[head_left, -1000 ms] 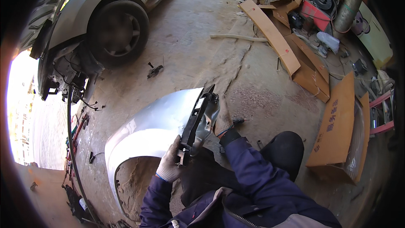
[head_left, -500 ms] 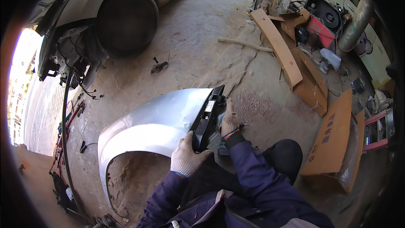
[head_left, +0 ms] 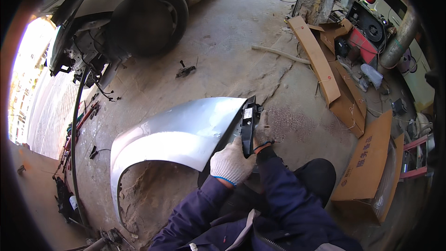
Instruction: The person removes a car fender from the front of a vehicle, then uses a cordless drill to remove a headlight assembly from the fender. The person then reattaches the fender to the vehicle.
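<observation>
While the silver car fender (head_left: 176, 132) is lying on the concrete floor (head_left: 232, 42), both gloved hands, left hand (head_left: 231, 163) and right hand (head_left: 262, 132), are gripping its black bracket (head_left: 248, 125).

Concrete floor (head_left: 241, 37), cracked and dusty. Resting on it: silver fender panel (head_left: 176, 132); car wheel (head_left: 151, 18); small dark tool (head_left: 186, 70); pale stick (head_left: 278, 53); flattened cardboard sheets (head_left: 320, 65); brown cardboard box (head_left: 367, 162); black cable (head_left: 74, 144).

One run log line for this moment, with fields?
left hand: holds black part | right hand: on black part | silver fender: on concrete floor
</observation>
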The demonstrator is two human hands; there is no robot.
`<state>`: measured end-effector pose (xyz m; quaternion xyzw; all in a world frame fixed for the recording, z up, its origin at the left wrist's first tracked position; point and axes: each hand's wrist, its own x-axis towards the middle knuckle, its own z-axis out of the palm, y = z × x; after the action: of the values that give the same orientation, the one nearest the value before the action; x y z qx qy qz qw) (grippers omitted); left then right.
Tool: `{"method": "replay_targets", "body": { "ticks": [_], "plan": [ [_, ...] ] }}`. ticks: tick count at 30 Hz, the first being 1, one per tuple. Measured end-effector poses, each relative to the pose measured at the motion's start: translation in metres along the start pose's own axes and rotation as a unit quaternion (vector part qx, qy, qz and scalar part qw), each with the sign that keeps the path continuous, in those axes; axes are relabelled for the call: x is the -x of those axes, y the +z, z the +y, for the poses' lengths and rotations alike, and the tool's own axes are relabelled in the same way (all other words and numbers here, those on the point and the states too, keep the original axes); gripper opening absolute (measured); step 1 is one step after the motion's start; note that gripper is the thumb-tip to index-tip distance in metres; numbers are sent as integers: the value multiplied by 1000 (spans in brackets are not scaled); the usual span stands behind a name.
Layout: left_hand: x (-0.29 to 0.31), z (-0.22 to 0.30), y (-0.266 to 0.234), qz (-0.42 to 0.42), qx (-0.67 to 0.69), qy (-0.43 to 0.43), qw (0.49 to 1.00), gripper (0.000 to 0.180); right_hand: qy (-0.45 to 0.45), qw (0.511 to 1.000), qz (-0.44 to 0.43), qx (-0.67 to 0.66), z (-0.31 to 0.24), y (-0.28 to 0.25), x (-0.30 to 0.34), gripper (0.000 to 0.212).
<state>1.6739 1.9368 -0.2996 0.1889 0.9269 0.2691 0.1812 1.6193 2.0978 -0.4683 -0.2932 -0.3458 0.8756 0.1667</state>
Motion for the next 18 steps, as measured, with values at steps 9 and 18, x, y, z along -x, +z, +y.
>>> {"method": "replay_targets", "body": {
  "ticks": [9,18],
  "plan": [
    [-12,-100,-6,-45,48,58,996,74,20,983,114,145,-10,-6,13,72],
    [-15,-101,-3,-75,162,12,984,72,-26,971,110,211,6,-16,-6,74]
  ]
}}
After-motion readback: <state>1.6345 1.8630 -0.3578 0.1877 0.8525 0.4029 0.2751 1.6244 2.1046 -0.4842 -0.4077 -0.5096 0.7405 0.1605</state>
